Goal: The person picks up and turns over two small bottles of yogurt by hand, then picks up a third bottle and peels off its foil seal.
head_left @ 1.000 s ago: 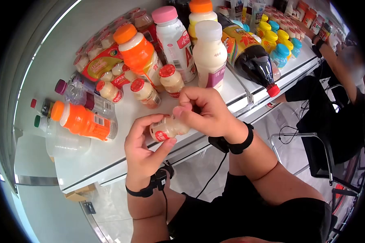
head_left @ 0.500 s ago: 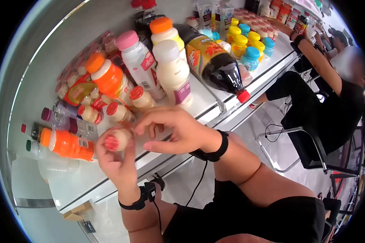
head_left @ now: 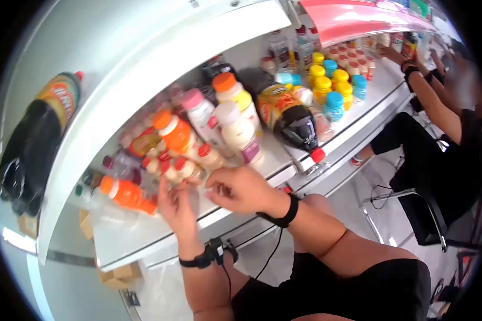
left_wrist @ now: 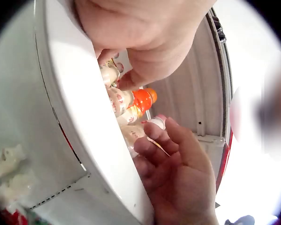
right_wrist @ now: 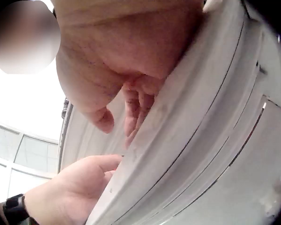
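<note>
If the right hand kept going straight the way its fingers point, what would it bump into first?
Probably the left hand: the fingers of the right hand point toward it. How far apart they are in depth is unclear, so it might just miss.

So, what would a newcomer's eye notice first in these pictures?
Probably the large dark bottle lying right of centre in the head view, its red cap pointing toward the front edge of the white shelf. Next, perhaps, another dark bottle at the far left of that view, and a bright orange bottle to the left of the left hand.
</note>
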The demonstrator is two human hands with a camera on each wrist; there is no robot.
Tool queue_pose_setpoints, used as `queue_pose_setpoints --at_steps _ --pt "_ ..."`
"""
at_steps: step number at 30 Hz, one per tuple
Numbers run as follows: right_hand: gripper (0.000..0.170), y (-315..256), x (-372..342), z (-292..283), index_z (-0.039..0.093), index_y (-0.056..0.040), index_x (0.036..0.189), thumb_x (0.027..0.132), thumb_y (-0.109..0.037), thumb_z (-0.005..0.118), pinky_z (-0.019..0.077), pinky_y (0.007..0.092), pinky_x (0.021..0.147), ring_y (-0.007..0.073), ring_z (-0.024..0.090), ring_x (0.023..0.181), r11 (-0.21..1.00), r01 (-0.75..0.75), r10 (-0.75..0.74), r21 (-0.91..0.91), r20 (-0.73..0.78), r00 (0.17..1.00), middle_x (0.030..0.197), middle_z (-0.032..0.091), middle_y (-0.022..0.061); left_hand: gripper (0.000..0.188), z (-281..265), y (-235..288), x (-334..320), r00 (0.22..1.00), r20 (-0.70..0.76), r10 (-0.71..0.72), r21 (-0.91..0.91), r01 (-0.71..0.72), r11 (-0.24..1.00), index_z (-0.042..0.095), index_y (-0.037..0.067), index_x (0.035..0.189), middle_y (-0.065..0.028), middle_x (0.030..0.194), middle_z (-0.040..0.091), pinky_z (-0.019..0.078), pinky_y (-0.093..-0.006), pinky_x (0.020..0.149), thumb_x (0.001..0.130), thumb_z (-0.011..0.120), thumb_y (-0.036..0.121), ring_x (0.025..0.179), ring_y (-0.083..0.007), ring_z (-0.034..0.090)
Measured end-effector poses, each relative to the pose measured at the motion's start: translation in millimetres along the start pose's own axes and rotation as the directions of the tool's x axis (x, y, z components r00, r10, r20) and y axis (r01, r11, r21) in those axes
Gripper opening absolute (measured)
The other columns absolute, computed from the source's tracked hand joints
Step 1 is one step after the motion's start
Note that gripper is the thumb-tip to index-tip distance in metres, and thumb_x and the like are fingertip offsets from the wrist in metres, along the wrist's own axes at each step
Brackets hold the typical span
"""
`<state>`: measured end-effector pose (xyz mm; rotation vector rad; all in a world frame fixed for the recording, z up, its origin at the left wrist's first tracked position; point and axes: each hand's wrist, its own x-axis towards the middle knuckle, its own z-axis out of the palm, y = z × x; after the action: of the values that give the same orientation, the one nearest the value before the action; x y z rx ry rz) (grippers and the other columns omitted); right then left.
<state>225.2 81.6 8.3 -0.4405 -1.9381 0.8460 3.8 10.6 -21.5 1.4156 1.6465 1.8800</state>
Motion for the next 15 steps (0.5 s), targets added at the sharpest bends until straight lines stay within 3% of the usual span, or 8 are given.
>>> queue_pose_setpoints --at_steps 1,3,4,7,8,11,12,15 --pt "0.018 -0.5 -1.6 0.1 0.073 -0.0079 0.104 0.096 -0.022 0.082 0.0572 0.0341 0.060 0.0205 0.074 0.063 1.000 0.004 -0.004 -0.001 -0.006 1.000 0.076 0.073 0.0056 0.058 -1.3 5.5 -0.4 0.993 0.005 -0.116 -0.015 0.116 0.993 0.049 -0.004 0.162 -0.0138 0.149 0.068 0.0557 -0.0330 0.103 0.110 0.069 0.011 0.122 -0.0181 0.070" --pt "0.017 -1.6 -3.3 0.4 0.072 -0.0078 0.101 0.097 -0.021 0.081 0.0566 0.0345 0.060 0.0205 0.073 0.061 1.000 0.009 -0.009 0.007 -0.032 0.999 0.072 0.071 0.0054 0.057 6.9 22.7 -4.4 0.994 -0.026 -0.104 -0.142 0.099 0.985 0.049 -0.005 0.163 -0.0159 0.156 0.062 0.0490 -0.0360 0.116 0.112 0.067 0.015 0.137 -0.0202 0.063" --pt "0.017 -2.3 -5.8 0.3 0.071 -0.0079 0.101 0.097 -0.021 0.081 0.0562 0.0346 0.059 0.0205 0.073 0.061 1.000 0.021 -0.020 0.009 -0.041 0.999 0.072 0.071 0.0053 0.062 3.8 32.8 -6.0 0.994 0.034 -0.105 -0.098 0.107 0.989 0.046 -0.006 0.165 -0.0170 0.166 0.055 0.0378 -0.0404 0.128 0.116 0.063 0.029 0.154 -0.0248 0.050" --pt "0.016 5.2 -6.1 2.6 0.070 -0.0082 0.099 0.098 -0.020 0.080 0.0551 0.0348 0.058 0.0205 0.072 0.061 0.998 0.065 -0.064 0.011 -0.070 0.995 0.071 0.070 0.0051 0.074 -12.1 27.5 3.3 0.964 0.165 -0.210 -0.140 0.234 0.962 0.039 -0.006 0.169 -0.0176 0.174 0.044 0.0308 -0.0426 0.133 0.118 0.056 0.045 0.162 -0.0293 0.040" --pt "0.016 8.3 -6.5 3.2 0.070 -0.0084 0.099 0.098 -0.020 0.080 0.0547 0.0349 0.058 0.0205 0.072 0.061 0.997 0.077 -0.076 0.012 -0.070 0.995 0.071 0.070 0.0051 0.086 -15.7 28.4 5.0 0.945 0.244 -0.217 -0.076 0.242 0.967 0.030 -0.006 0.172 -0.0179 0.181 0.033 0.0193 -0.0426 0.137 0.118 0.044 0.059 0.169 -0.0309 0.028" --pt "0.015 11.2 -9.7 2.7 0.070 -0.0091 0.096 0.098 -0.020 0.079 0.0540 0.0354 0.058 0.0207 0.072 0.062 0.995 0.081 -0.077 0.058 -0.071 0.995 0.071 0.070 0.0052 0.093 -25.4 28.7 9.5 0.899 0.359 -0.251 -0.097 0.304 0.948 0.024 -0.006 0.174 -0.0184 0.184 0.024 0.0104 -0.0414 0.139 0.118 0.030 0.067 0.172 -0.0282 0.019" --pt "0.015 10.5 -9.8 0.4 0.069 -0.0091 0.096 0.098 -0.020 0.079 0.0541 0.0354 0.059 0.0207 0.071 0.062 0.995 0.087 -0.083 0.057 -0.067 0.994 0.071 0.070 0.0053 0.101 -24.9 32.2 12.0 0.875 0.413 -0.254 0.069 0.248 0.966 0.020 -0.007 0.175 -0.0185 0.186 0.018 0.0044 -0.0404 0.139 0.115 0.019 0.074 0.173 -0.0266 0.011" --pt "0.015 11.8 -10.9 0.0 0.069 -0.0090 0.096 0.098 -0.020 0.079 0.0543 0.0354 0.059 0.0206 0.071 0.062 0.994 0.103 -0.100 0.048 -0.051 0.994 0.072 0.070 0.0051 0.100 -25.3 39.0 23.1 0.860 0.443 -0.255 0.179 0.194 0.965 0.019 -0.007 0.175 -0.0180 0.186 0.017 0.0045 -0.0400 0.139 0.116 0.018 0.073 0.173 -0.0273 0.009"
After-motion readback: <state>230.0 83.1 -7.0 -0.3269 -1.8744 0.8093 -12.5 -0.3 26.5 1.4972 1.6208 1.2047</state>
